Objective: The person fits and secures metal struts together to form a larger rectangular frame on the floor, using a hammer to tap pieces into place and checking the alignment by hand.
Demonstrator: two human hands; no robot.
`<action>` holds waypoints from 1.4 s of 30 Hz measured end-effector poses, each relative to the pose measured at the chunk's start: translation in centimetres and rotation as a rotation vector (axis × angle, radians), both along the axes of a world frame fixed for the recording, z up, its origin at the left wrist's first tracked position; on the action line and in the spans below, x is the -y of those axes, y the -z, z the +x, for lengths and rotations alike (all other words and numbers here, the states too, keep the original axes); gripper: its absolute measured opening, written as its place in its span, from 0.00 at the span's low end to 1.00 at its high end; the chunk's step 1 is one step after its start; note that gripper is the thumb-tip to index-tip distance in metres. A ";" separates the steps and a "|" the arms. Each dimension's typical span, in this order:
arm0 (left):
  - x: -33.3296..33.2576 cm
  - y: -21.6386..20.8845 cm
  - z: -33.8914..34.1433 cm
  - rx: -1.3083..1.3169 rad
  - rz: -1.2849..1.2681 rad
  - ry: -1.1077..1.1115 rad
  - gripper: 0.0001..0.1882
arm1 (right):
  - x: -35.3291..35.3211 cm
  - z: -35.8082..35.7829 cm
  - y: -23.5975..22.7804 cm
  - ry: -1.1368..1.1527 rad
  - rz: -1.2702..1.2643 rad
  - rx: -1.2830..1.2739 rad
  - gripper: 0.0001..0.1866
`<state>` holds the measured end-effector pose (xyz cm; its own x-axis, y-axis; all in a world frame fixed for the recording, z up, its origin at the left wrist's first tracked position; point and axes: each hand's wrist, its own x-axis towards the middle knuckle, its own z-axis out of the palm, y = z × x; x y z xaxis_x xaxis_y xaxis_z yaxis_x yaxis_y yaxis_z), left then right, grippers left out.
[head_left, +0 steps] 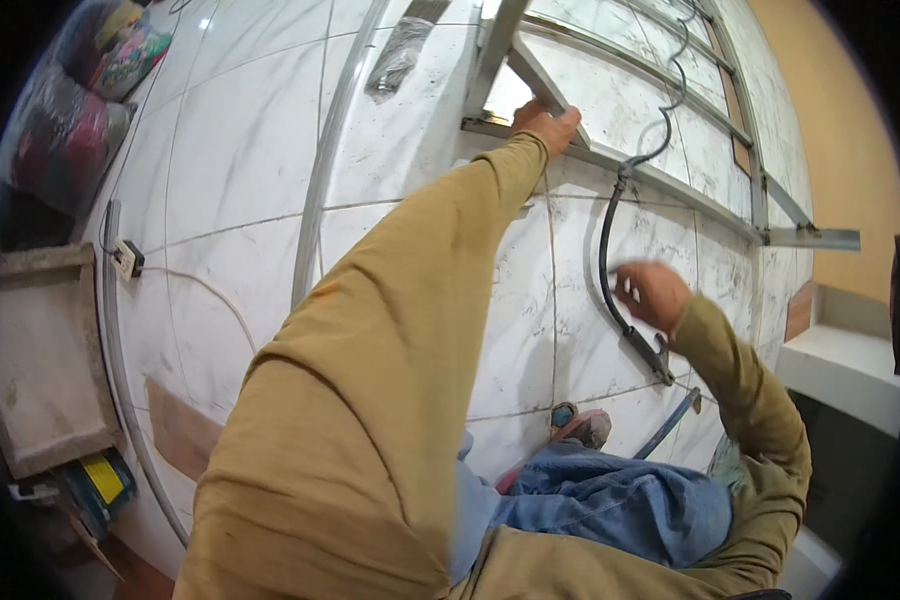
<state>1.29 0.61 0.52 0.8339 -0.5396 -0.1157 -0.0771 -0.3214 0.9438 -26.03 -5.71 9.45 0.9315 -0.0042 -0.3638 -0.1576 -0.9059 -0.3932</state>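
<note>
My left hand [547, 128] is closed around a short slanted bar [536, 75] at the near corner of a metal frame [660, 185], which lies on the tiles. My right hand [655, 293] hovers beside the black cable [604, 240] with its fingers loosely bent and apart, and nothing shows in them. That cable crosses the frame's near rail and ends in a dark welding electrode holder [648, 352] on the floor, just below my right hand. A blue-handled tool [667, 425] lies near my knee, partly hidden.
A long metal bar [322, 170] runs along the floor to the left of the frame. Beyond my left arm lies a plastic-wrapped packet [400, 58]. Farther left are a power socket [128, 259], a wooden tray [45, 350] and wrapped bundles [70, 130]. A pale ledge [850, 370] stands right.
</note>
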 end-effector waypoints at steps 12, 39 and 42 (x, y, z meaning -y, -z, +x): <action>1.0 -0.2 -0.6 0.048 0.014 0.069 0.37 | -14.5 -25.3 9.9 0.874 1.106 -0.390 0.11; 0.8 1.4 -0.1 -0.347 -0.251 0.161 0.14 | -13.1 -27.6 15.7 1.080 1.652 -0.379 0.11; 0.7 1.6 0.0 -0.335 -0.257 0.132 0.14 | -12.6 -27.1 15.1 1.062 1.652 -0.347 0.11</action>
